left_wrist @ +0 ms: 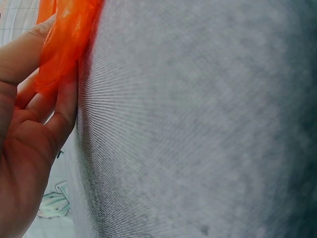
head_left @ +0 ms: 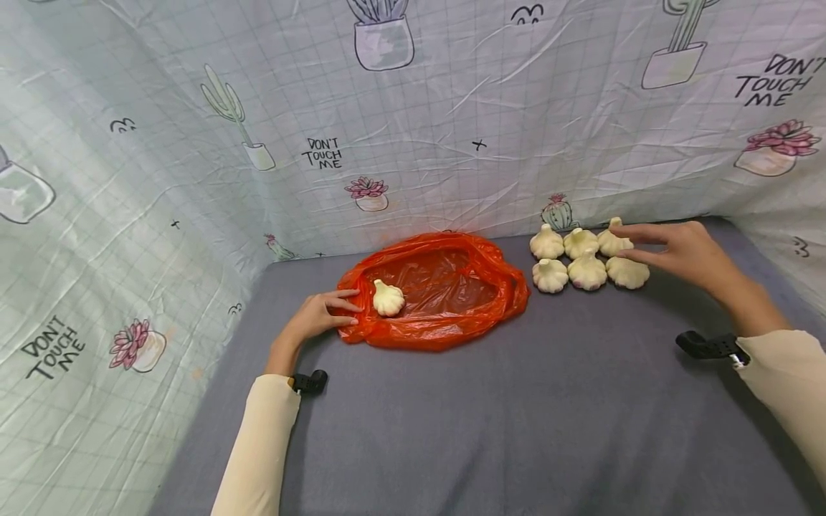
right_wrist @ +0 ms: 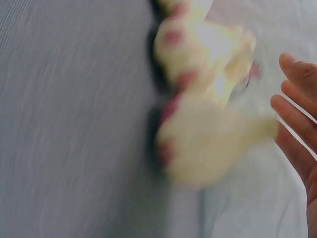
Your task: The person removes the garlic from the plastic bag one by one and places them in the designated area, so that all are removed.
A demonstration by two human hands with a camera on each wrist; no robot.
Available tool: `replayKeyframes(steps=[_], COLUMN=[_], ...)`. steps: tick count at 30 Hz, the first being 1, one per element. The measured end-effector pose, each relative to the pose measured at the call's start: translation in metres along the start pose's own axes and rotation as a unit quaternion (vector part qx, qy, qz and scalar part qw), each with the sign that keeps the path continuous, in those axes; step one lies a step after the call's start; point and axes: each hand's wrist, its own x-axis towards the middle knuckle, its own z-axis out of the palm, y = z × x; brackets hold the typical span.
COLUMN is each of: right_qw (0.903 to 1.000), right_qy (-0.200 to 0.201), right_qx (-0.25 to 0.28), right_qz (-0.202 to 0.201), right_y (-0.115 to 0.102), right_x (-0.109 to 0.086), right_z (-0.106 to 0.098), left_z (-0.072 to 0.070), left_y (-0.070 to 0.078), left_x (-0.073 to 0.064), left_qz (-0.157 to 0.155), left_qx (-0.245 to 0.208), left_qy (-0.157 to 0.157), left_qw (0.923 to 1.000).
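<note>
A red plastic bag [head_left: 426, 335] lies spread with its mouth wide, and one garlic bulb [head_left: 388, 299] sits inside at its left end. My left hand [head_left: 316, 315] pinches the bag's left rim; in the left wrist view the thumb and fingers lie on either side of the orange-red film [left_wrist: 69, 44]. To the right, several garlic bulbs [head_left: 586, 271] stand in two short rows. My right hand [head_left: 693, 254] hovers at the right end of these rows, thumb and fingers spread apart beside the back right bulb [head_left: 611, 242]. In the right wrist view, fingertips reach near a blurred bulb's stem [right_wrist: 262, 130].
The table has a grey cloth [head_left: 490, 423]. A printed curtain [head_left: 439, 165] with cactus drawings hangs right behind the bag and the bulbs, and it continues down the left side. Each wrist wears a black camera mount [head_left: 706, 345].
</note>
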Motion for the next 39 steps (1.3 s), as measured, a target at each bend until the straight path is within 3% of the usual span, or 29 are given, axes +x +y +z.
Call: replayKeyframes(steps=[3,9,16,22,31,39], right_qw=[0.9993,0.9914,0.9764,0.9657,0.9494,0.9182], right_qy=[0.008,-0.002,-0.061,-0.078,-0.180,-0.273], right_qx=[0.008,0.076,0.170,0.186,0.196,0.228], right_qz=[-0.036,-0.107,-0.117,-0.164,-0.167,-0.174], right_y=[-0.018,-0.048,-0.077,-0.101,-0.150,-0.180], right_x=[0.010,0.030,0.058,0.090,0.143,0.183], right_z=[0.002,0.020,0.055,0.094,0.136,0.166], left_z=[0.000,-0.001,-0.001,-0.001,-0.002,-0.004], left_y=[0.000,0.002,0.002,0.000,0.000,0.002], left_x=[0.000,0.000,0.000,0.001,0.003,0.004], left_qz=[0.001,0.003,-0.003,-0.005,-0.004,-0.007], left_qx=[0.002,0.007,0.000,-0.001,0.000,0.003], left_qy=[0.001,-0.001,-0.003,-0.005,-0.010,-0.012], left_qw=[1.0000,1.0000,1.0000,1.0000,0.9999,0.9999])
